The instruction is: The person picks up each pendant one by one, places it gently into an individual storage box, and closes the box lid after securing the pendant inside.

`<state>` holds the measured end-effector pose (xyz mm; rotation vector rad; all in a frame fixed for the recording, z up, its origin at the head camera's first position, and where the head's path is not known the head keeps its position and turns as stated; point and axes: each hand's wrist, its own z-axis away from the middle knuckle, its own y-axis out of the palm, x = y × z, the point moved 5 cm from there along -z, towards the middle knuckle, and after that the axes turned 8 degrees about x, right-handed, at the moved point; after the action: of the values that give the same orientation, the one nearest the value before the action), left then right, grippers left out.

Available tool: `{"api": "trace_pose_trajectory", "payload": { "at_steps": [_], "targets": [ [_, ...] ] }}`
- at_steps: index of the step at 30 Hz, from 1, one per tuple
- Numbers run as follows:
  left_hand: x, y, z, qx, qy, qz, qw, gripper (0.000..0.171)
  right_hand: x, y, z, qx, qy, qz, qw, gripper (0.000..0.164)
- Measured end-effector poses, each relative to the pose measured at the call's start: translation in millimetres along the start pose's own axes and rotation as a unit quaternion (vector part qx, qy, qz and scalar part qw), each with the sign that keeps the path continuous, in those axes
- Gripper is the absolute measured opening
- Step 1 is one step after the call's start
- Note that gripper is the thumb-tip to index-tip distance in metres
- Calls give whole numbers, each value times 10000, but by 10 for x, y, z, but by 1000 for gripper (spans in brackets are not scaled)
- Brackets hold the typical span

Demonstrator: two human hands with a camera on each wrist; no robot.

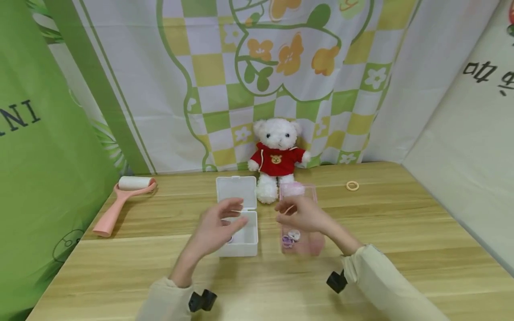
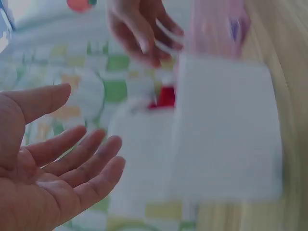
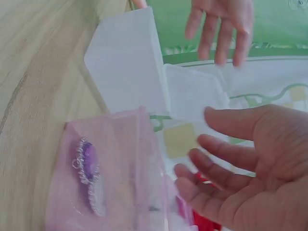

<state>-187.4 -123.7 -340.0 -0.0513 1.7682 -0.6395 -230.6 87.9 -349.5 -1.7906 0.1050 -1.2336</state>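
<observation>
My left hand hovers over the white plastic box, its fingers apart and holding nothing. The box's lid is swung back, and a small bit of purple shows inside beside my hand. My right hand is raised over the pink see-through box, fingers loosely bent with nothing between them in the right wrist view. Through the pink wall shows a purple gem trinket with a silvery beaded edge, and a clear one lies against it. The pink lid also stands back.
Behind the boxes a white teddy bear in a red hoodie sits against the patterned curtain. A pink-handled lint roller lies at the left of the table. To the back right is a small tan ring. Curtains wall in both sides.
</observation>
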Motion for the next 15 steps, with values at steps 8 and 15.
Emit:
{"api": "trace_pose_trajectory", "payload": {
  "at_steps": [8,15],
  "targets": [
    [661,-416,185,438,-985,289,9937,68,-50,18,-297,-587,411,-1364,9881,26],
    [885,-309,220,1497,-984,1016,9786,80,-87,90,-483,-626,952,-2836,9522,32]
  ]
}}
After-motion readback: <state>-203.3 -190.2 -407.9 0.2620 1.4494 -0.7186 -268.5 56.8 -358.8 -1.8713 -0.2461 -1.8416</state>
